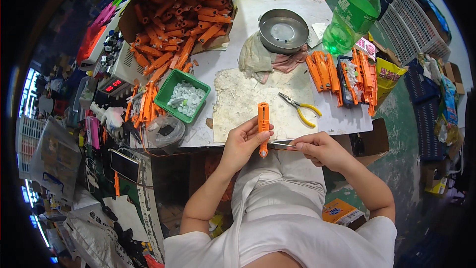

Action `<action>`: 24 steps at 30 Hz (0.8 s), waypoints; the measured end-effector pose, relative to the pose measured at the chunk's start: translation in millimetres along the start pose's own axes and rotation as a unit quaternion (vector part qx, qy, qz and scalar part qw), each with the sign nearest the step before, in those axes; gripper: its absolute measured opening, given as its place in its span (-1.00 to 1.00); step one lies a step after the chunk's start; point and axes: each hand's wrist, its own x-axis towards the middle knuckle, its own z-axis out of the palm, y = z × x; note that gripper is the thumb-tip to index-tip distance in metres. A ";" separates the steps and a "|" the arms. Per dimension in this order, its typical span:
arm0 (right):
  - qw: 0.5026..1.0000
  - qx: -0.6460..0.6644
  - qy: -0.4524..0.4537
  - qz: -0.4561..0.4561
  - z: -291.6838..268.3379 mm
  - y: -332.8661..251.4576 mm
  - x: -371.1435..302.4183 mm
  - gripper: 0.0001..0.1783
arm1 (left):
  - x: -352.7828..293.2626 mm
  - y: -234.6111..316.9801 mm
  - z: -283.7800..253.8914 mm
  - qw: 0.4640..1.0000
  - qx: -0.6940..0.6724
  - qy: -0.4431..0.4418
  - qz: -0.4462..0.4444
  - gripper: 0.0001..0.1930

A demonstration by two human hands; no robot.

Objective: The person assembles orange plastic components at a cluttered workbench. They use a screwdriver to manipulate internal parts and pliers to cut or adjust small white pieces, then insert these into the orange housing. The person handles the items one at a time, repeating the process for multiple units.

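Note:
Between the thumb and fingers of my left hand [244, 144] stands a long orange plastic part [263, 124], held upright over the table's front edge. My right hand [320, 150] pinches a thin metal tool [281, 144], perhaps tweezers, whose tip reaches the lower end of the orange part. Just beyond my hands, pliers [301, 109] with yellow handles lie on a worn, pale board [233, 104]. To the left is a green plastic tray [207, 91] of small whitish pieces [186, 98].
A box [130, 5] heaped with orange parts [183, 15] fills the back left. At the back are a round metal bowl [283, 31] on a rag [255, 59] and a green bottle [351, 15]. More orange parts [325, 72] stand at right beside a small dark bin [344, 82].

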 end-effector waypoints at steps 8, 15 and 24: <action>0.681 -0.563 0.220 -0.413 33.4 32.2 -5.9 -0.68 | -1.0 -10.4 5.6 0.998 -0.014 0.047 0.033 -0.52; 0.823 -0.379 0.203 -0.370 24.2 29.0 -2.0 -0.77 | 6.1 -12.9 4.0 0.996 -0.059 0.041 0.057 -0.57; 0.999 0.025 -0.014 0.017 0.1 8.8 5.7 -0.74 | 2.6 -22.9 6.6 0.995 -0.067 0.015 0.069 -0.64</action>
